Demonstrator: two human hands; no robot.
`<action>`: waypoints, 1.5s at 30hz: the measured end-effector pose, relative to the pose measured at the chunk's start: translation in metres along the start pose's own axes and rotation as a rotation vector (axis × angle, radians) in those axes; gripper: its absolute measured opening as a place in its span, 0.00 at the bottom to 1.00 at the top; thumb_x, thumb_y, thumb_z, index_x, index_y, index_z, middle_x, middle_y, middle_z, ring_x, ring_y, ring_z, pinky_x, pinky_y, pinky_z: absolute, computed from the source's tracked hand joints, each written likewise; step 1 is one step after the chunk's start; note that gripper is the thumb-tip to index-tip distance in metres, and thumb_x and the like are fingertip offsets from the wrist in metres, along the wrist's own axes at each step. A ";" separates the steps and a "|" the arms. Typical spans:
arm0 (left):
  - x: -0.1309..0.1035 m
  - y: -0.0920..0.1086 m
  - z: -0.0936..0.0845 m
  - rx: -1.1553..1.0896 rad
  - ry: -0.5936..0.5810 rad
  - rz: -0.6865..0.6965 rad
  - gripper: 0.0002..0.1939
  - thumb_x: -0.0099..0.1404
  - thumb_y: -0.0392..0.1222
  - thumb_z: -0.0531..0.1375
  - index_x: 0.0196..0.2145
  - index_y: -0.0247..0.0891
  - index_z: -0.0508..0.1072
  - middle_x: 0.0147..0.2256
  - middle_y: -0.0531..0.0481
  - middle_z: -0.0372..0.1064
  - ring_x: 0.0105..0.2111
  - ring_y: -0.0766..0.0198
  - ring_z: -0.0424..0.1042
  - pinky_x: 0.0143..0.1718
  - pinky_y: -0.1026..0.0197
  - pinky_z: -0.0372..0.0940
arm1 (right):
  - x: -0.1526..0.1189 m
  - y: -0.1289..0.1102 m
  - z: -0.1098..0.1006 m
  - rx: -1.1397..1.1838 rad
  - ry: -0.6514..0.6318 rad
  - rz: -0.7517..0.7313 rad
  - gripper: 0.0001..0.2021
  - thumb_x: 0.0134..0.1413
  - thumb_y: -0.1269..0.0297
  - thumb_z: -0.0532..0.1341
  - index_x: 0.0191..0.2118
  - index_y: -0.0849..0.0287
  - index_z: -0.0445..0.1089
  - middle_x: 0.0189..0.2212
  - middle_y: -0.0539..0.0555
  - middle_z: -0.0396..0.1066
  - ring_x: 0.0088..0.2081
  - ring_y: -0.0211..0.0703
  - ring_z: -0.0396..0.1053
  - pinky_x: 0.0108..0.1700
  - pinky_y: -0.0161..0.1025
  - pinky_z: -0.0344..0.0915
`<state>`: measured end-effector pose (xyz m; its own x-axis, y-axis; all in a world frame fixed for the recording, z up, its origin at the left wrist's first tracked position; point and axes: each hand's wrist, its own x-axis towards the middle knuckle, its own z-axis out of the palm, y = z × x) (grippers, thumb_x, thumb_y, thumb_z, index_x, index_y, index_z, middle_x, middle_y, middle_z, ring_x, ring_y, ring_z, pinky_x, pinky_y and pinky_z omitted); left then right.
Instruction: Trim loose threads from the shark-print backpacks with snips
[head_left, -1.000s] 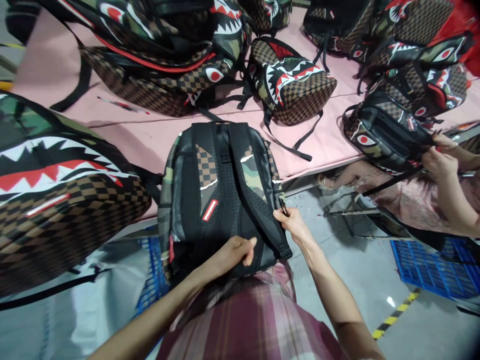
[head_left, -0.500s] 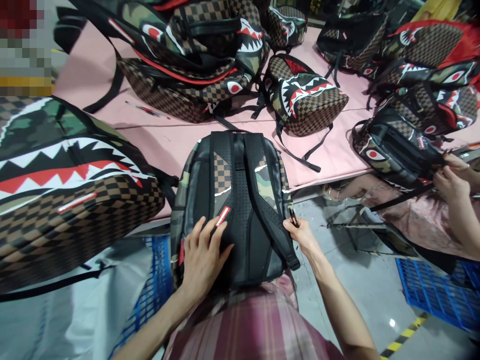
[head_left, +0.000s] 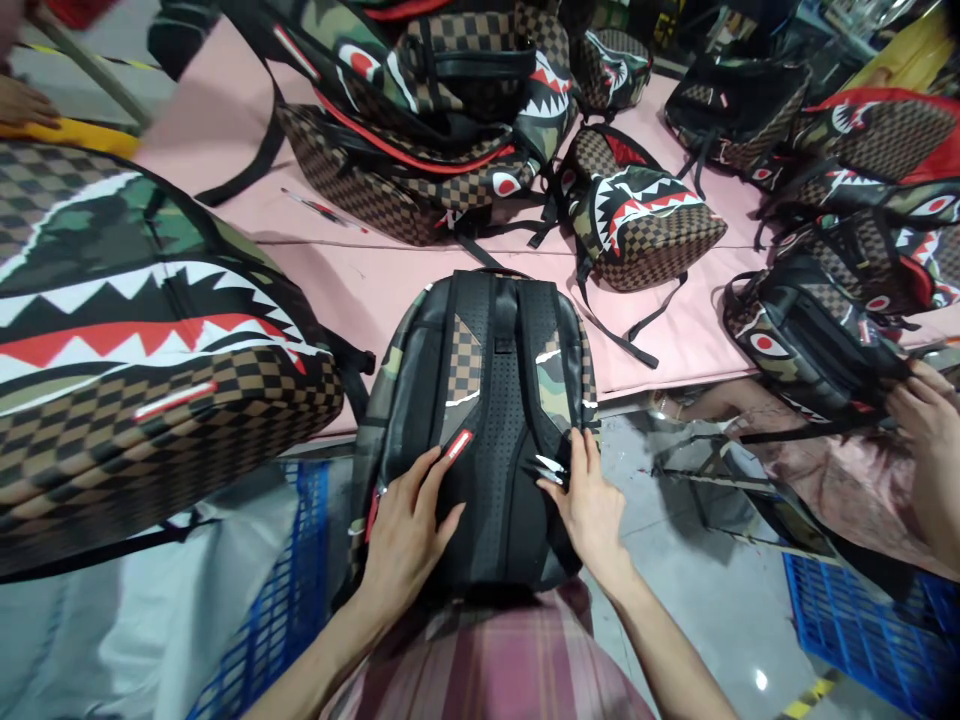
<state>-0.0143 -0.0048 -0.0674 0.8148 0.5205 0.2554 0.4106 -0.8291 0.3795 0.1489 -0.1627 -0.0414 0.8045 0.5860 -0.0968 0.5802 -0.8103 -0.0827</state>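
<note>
A black backpack [head_left: 501, 420] with camouflage and checkered patches rests against my lap and the table edge, its strap side facing up. On its left lower part lies my left hand [head_left: 409, 525], fingers spread, close to a red and white label [head_left: 458, 446] on the strap. My right hand [head_left: 592, 500] holds small thread snips [head_left: 550, 468], whose blades point left across the right strap. The fingers of that hand also touch the right edge of the backpack. The handle of the snips is hidden in the palm.
A pink table [head_left: 345, 290] carries several shark-mouth backpacks. One large backpack [head_left: 172, 330] stands close on my left. Blue crates [head_left: 874, 610] sit at both sides below. At right, another person's hand [head_left: 926, 400] works on a backpack [head_left: 810, 335].
My right hand has moved inward from the backpack's right edge onto the right strap, and the snips' blades now show. My left hand stays on the backpack. The view has shifted slightly.
</note>
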 end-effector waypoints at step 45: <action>0.204 -0.039 -0.009 -1.268 -0.270 -0.681 0.22 0.44 0.47 0.65 0.35 0.31 0.70 0.29 0.47 0.73 0.29 0.59 0.72 0.35 0.57 0.66 | 0.197 -0.058 -0.026 0.435 0.236 -0.534 0.07 0.58 0.61 0.56 0.37 0.58 0.68 0.33 0.52 0.71 0.36 0.41 0.66 0.39 0.35 0.57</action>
<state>0.1325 0.1356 -0.0216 0.7237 0.5578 -0.4063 0.2281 0.3623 0.9037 0.2768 -0.0004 -0.0295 0.4602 0.8426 0.2797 0.8379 -0.3081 -0.4506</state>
